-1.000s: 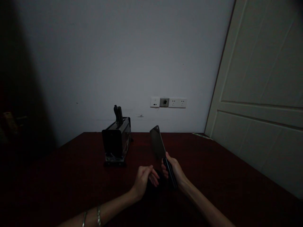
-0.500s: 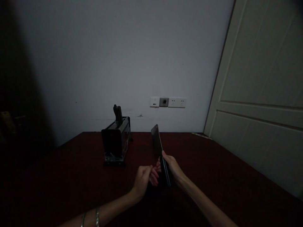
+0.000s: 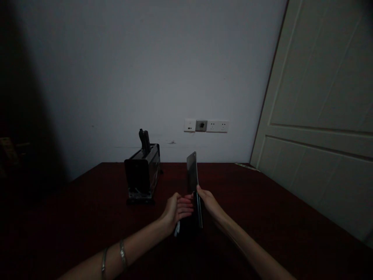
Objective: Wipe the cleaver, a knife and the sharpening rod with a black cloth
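Observation:
My right hand [image 3: 211, 204] is wrapped around the near part of a broad, flat dark object [image 3: 192, 171] that looks like a cleaver. It stands almost edge-on to me, its wide grey plate pointing away and a small hole-like spot at the far top corner. A black length with pale metal lines is at the near end. My left hand [image 3: 176, 212] is on its left side, fingers straight and held together, tips at or close to the object. Out of the left palm's lower side pokes a small white piece [image 3: 177, 228], too dim to name.
A dark knife block [image 3: 141, 171] with upright black handles [image 3: 145, 140] stands left on the red-brown table [image 3: 247, 202]. Sockets and switches [image 3: 206, 125] sit on the wall behind. A pale panelled door [image 3: 317, 116] borders the right side. A thin strip [image 3: 247, 167] lies at the back right.
My left hand has gone from curled to straight fingers, and the white piece now shows below it. The flat object has tipped more upright, its near end shifting slightly left.

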Demonstrator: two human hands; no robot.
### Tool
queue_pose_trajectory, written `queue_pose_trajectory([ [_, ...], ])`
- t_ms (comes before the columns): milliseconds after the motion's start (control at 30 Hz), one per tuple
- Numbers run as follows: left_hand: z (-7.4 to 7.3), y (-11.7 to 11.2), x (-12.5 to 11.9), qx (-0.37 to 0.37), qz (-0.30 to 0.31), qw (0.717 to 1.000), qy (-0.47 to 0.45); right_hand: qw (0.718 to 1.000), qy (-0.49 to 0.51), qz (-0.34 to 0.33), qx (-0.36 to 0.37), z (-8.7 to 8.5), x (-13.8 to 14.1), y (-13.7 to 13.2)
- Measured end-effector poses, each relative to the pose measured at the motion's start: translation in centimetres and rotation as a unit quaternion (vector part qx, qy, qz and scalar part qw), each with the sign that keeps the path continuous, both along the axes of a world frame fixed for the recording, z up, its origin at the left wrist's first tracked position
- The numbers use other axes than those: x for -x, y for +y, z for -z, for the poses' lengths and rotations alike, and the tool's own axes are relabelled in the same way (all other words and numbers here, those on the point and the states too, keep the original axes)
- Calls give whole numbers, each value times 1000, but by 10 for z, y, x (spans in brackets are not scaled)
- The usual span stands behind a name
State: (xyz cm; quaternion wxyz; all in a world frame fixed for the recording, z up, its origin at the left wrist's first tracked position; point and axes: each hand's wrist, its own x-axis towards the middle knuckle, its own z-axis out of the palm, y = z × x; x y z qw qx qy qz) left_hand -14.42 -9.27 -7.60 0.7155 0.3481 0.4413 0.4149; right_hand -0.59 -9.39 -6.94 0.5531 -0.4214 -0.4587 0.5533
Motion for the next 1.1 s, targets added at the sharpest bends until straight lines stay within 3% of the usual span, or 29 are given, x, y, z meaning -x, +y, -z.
queue_pose_trajectory([
  [300,4,23,-4,88,77,993,-14,1000,2,-5,13,-4,2,7],
  [533,-4,22,-12,79,87,992,-45,999,6,-30,42,-4,6,9],
  [800,-15,16,-22,56,125,990,-16,996,1,-86,17,8,5,15],
  [1100,-13,8,-30,30,69,997,23,996,-10,-81,21,13,10,13],
])
